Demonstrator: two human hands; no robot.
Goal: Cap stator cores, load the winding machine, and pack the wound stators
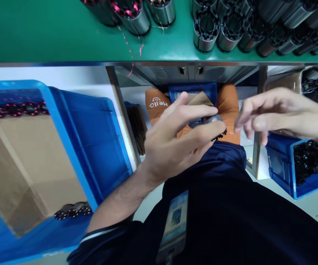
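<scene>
My left hand [177,141] is wrapped round a motor stator core [213,119], a short grey metal cylinder with a black toothed end. Its fingers hide much of the core, which is held above my lap. My right hand [278,112] hovers apart from it on the right, a little blurred, with loosely bent fingers and nothing seen in them. Beyond both hands, the green bench [51,33] carries upright cores with black end pieces [206,29] on the right. Several others, one wound with pink wire [132,16], stand left of these.
A large blue crate [67,147] with cardboard and wound cores is at left. At right, a blue bin [281,162] holds small black parts, below a box of cores [317,82]. Another blue bin [175,88] lies between my knees. Loose pink wire [131,55] hangs over the bench edge.
</scene>
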